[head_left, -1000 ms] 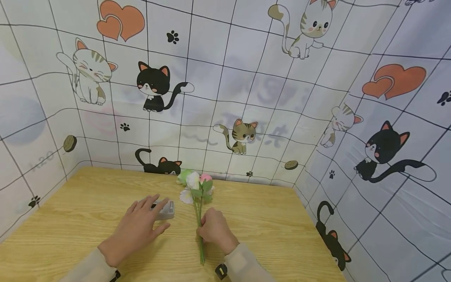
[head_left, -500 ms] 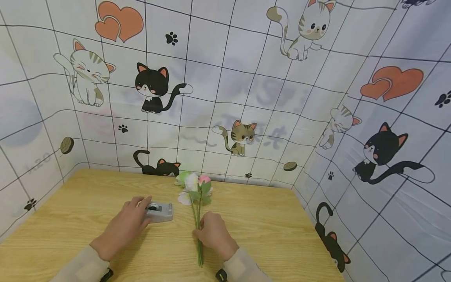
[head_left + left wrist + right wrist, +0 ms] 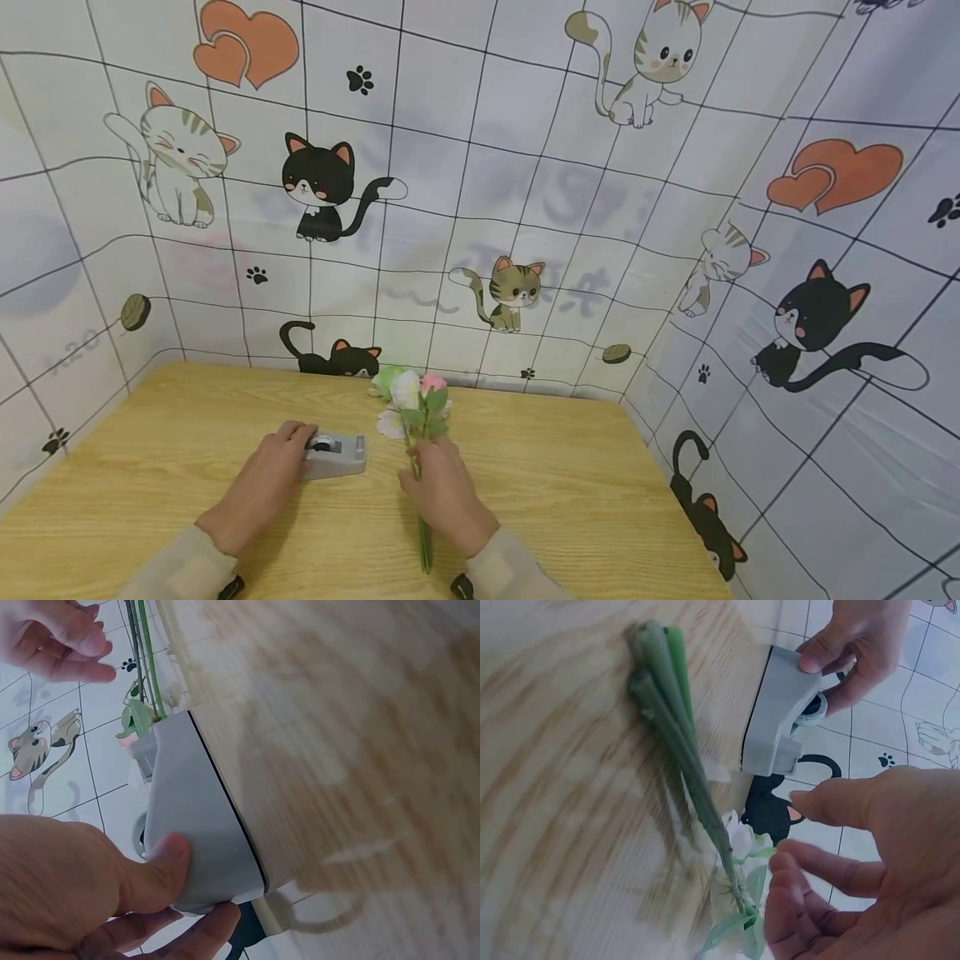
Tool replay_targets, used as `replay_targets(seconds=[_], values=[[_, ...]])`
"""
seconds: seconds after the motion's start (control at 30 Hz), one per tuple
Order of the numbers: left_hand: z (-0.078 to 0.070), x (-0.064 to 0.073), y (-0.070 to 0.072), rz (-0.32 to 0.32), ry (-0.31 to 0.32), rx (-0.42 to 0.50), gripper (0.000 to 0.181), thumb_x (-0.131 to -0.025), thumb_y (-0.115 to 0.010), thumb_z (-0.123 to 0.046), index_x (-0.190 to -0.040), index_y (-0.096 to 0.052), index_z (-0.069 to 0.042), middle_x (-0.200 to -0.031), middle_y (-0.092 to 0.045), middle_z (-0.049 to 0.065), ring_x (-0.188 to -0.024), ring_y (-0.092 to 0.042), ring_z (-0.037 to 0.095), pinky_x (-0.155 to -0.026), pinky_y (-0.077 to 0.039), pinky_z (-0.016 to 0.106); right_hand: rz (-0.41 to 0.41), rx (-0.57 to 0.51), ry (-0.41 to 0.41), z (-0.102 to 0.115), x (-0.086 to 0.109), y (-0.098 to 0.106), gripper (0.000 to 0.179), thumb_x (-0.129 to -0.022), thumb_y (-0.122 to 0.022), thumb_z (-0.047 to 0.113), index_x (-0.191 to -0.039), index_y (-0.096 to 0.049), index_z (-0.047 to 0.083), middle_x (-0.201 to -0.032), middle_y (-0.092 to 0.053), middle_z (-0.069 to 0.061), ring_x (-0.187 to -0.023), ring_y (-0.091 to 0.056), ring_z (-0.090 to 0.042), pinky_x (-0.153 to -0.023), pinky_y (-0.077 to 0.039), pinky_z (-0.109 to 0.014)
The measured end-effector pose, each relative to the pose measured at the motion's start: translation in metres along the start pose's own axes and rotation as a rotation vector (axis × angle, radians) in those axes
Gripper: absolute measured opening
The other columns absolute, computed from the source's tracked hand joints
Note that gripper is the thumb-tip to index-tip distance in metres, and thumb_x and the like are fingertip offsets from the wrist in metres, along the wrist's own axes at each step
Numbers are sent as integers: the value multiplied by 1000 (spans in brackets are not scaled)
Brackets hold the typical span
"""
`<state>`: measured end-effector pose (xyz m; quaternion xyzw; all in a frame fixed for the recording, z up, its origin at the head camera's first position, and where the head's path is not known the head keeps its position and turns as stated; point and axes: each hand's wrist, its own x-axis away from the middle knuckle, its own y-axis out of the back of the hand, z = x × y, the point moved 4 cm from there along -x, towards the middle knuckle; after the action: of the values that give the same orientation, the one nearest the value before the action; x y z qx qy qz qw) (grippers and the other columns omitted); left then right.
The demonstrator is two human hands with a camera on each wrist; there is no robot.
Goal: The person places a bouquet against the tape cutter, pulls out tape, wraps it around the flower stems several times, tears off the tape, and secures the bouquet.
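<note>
A grey tape dispenser (image 3: 337, 457) with a roll of tape stands on the table. My left hand (image 3: 264, 479) grips its rear end, thumb on the near side and fingers round the back, as the left wrist view (image 3: 82, 885) shows. To its right lies a bunch of artificial flowers (image 3: 405, 389), white, pink and green, heads toward the back wall. Its green stems (image 3: 676, 724) point toward me. Over the stems hovers my right hand (image 3: 446, 492), thumb and fingers apart; in the right wrist view nothing sits between them.
The wooden table (image 3: 570, 492) ends at a white cloth backdrop (image 3: 450, 200) printed with cats and grid lines, which closes off the back and both sides. A black wristband (image 3: 462, 586) shows at the right sleeve.
My left hand has come down and back onto the tape dispenser's rear end and taken hold. My right hand has let go of the flower stems and shifted slightly up them.
</note>
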<state>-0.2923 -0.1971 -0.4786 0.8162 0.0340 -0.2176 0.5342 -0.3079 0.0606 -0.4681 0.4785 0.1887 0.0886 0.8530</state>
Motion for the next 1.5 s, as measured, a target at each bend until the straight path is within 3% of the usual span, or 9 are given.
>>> replay_targets(seconds=[0.17,0.4,0.73,0.9,1.1,1.3,1.5], values=[[4,2,0,-4,30,28,49,-97,-86,11,-142,-67,16,-137,-73,31,-117,-75,47,-100,-69,64,36,-27,65,11,-6,-10,30,-109,-84,17,-135,-80,3,-120,-75,-13,-112,-69,-27,-87,-62,-32],[5,1,-1,-22,27,15,51,-93,-88,15,-141,-69,14,-135,-74,31,-113,-77,46,-94,-71,61,79,33,130,29,-21,-23,34,-112,-81,23,-143,-78,10,-132,-71,-10,-112,-64,-17,-89,-58,-26],[4,-3,-1,-59,3,-7,52,-90,-88,20,-138,-69,14,-130,-75,29,-107,-77,45,-88,-72,57,107,126,216,54,-43,-33,31,-117,-76,29,-145,-81,16,-128,-70,-4,-107,-60,-10,-83,-53,-20],[1,-2,-3,-70,-15,-44,48,-90,-88,19,-135,-69,15,-125,-75,29,-101,-77,42,-84,-72,53,117,196,192,59,-52,-40,27,-116,-76,33,-138,-84,20,-121,-71,0,-100,-59,-8,-78,-50,-20],[-4,-5,-4,-51,-7,-63,43,-92,-89,15,-131,-68,16,-119,-74,30,-96,-77,42,-81,-71,53,113,303,156,63,-59,-42,24,-116,-76,35,-133,-85,21,-124,-73,0,-103,-64,-12,-81,-58,-23],[-11,-3,-9,-43,13,-116,44,-94,-92,9,-127,-64,16,-116,-71,31,-89,-74,39,-76,-71,50,146,308,137,64,-62,-42,15,-117,-75,31,-118,-86,21,-118,-70,0,-100,-61,-13,-78,-58,-25],[-15,-3,-9,-61,9,-167,45,-92,-94,6,-123,-62,15,-113,-70,30,-86,-73,39,-74,-70,49,167,294,102,62,-66,-43,12,-118,-73,31,-117,-80,21,-116,-66,1,-99,-61,-11,-77,-59,-24]])
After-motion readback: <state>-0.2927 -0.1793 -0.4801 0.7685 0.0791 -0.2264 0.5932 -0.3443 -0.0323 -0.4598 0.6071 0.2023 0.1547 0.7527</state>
